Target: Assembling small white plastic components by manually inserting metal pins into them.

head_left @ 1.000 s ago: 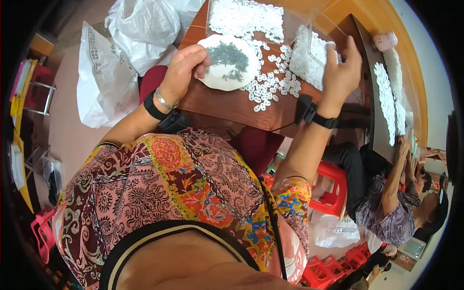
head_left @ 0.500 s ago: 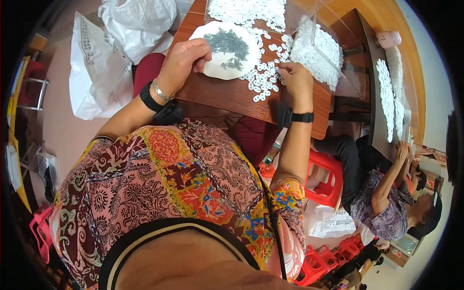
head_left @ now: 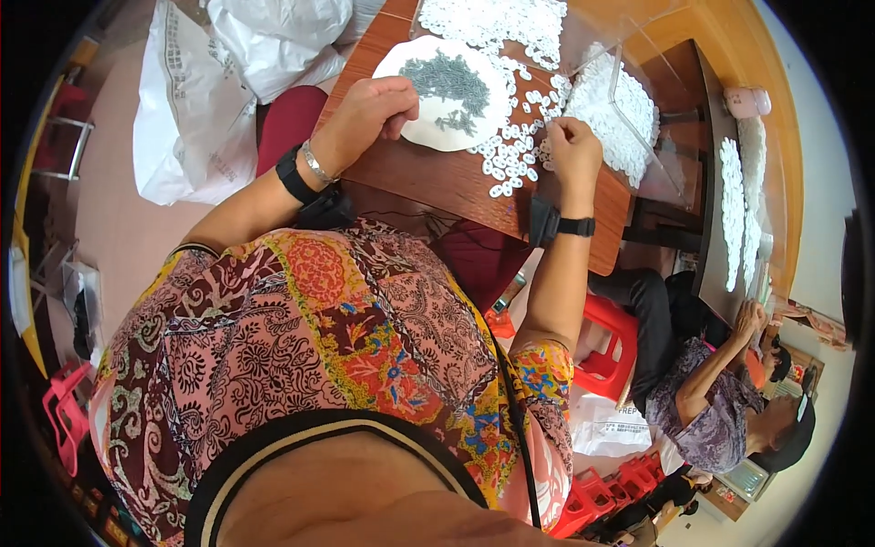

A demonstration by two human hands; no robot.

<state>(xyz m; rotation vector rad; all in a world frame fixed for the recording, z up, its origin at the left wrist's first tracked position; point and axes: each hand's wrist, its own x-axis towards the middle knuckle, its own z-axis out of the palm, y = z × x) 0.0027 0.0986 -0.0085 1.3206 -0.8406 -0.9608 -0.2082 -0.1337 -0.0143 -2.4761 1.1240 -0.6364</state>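
Small grey screw-like pieces (head_left: 447, 77) lie heaped on a round white plate (head_left: 428, 137) on the brown wooden table (head_left: 401, 173). My left hand (head_left: 378, 109) is over the plate's left edge, fingers curled together; what they hold, if anything, is hidden. To the right of the plate, small white oval plastic parts with holes (head_left: 510, 159) are strewn loosely. At their right side my right hand (head_left: 574, 155) has thumb and fingers pinched together, and whatever is between them is too small to make out.
More white parts fill a spread (head_left: 497, 27) at the table's far edge and a clear-walled bin (head_left: 611, 114) at right. White sacks (head_left: 196, 118) stand at left. A co-worker (head_left: 706, 392) sits at a dark table (head_left: 720, 232) on the right, near a red stool (head_left: 606, 356).
The whole view has shifted slightly, carrying table and plate a little to the right. Both hands keep nearly the same places over the table, the right one's fingers drawn slightly off the loose parts.
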